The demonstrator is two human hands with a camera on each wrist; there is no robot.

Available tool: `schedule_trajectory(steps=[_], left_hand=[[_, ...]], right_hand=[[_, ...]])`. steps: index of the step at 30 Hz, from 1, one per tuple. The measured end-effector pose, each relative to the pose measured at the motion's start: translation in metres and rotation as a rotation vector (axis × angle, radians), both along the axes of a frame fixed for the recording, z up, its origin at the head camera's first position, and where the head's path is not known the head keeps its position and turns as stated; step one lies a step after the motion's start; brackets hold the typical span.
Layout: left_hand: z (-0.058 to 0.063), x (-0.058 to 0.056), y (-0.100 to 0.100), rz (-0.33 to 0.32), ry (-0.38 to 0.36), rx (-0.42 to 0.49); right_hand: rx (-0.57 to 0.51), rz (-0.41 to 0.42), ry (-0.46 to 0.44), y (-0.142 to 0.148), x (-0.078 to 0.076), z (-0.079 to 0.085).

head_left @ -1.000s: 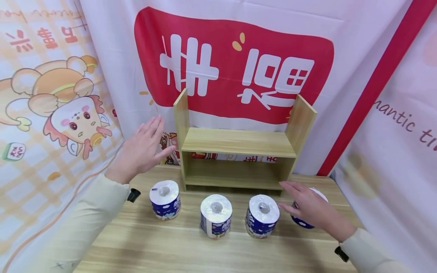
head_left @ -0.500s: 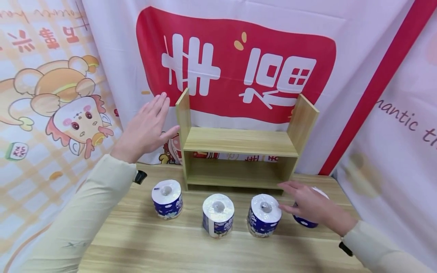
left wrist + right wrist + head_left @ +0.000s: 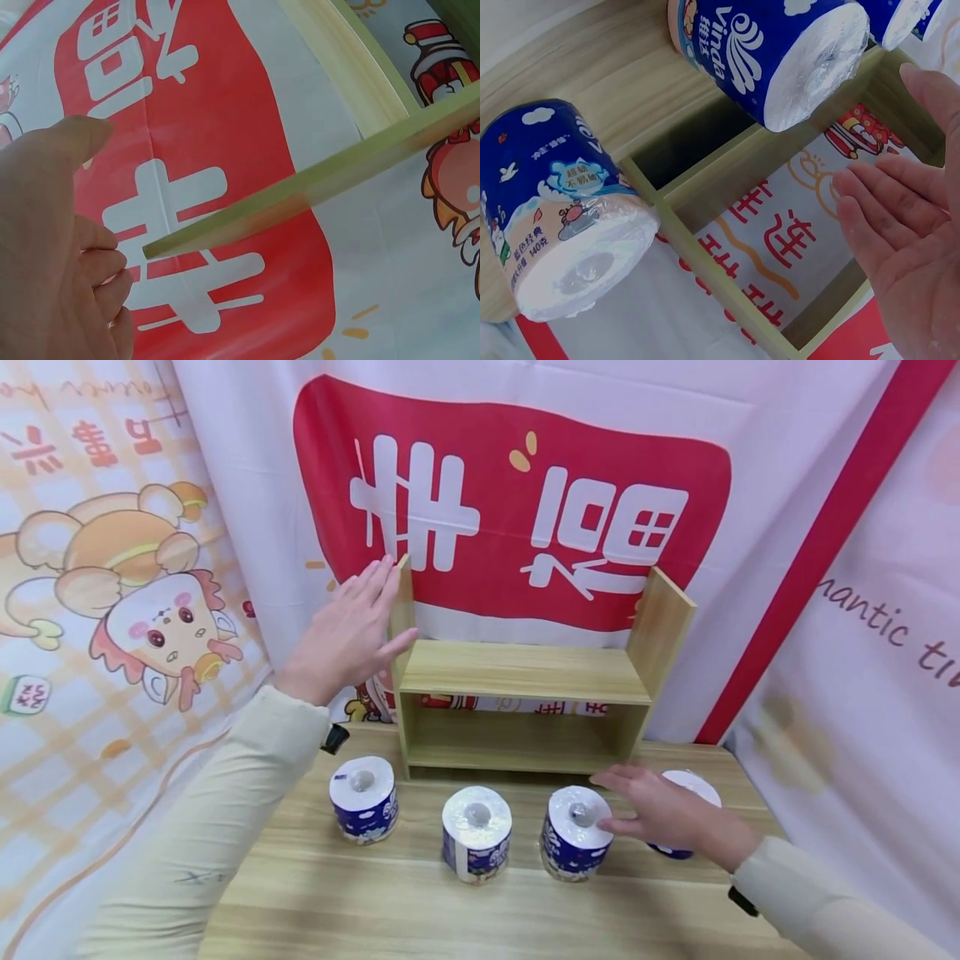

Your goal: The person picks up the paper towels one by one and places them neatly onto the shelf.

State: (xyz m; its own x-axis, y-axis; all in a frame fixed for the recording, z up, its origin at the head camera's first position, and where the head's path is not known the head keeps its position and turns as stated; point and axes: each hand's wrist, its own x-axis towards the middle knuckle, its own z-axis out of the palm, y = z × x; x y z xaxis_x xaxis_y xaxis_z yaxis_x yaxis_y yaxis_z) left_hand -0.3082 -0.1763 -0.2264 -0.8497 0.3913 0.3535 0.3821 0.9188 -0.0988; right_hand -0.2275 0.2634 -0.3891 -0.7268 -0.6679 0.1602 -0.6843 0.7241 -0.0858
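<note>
My left hand [image 3: 348, 631], fingers straight and thumb spread, hovers beside the left side panel of a small wooden shelf [image 3: 525, 670] and overlaps that panel in the head view. It holds nothing. My right hand [image 3: 663, 814] is held out flat with its fingers extended, above the gap between two blue-and-white wrapped toilet rolls. Its thumb overlaps the nearer toilet roll [image 3: 573, 852]; the far right toilet roll [image 3: 693, 787] is partly hidden behind the hand. In the right wrist view, the palm [image 3: 922, 277] shows bare beside the shelf's compartments.
Two more toilet rolls stand upright on the wooden table [image 3: 420, 918]: one at the far left [image 3: 365, 806] and one near the middle [image 3: 477, 839]. Behind the shelf hangs a white cloth with a red printed panel [image 3: 502, 485]. Patterned cloths close off both sides.
My left hand has moved up and right, to the shelf's left panel. My right hand has shifted slightly left, its thumb now over the nearer roll's edge. The rolls and shelf stay put.
</note>
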Motion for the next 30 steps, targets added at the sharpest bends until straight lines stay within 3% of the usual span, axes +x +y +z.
schedule_trajectory(steps=[8,18,30], left_hand=[[-0.002,-0.006,0.005,0.005,0.034,0.005],[-0.006,-0.013,0.005,0.010,0.046,0.010],[-0.013,-0.019,0.001,0.034,0.056,0.002]], right_hand=[[0.002,0.020,-0.103,-0.006,0.000,-0.008],[-0.012,0.114,-0.154,-0.013,-0.001,-0.018],[0.006,0.174,-0.079,-0.015,-0.002,-0.031]])
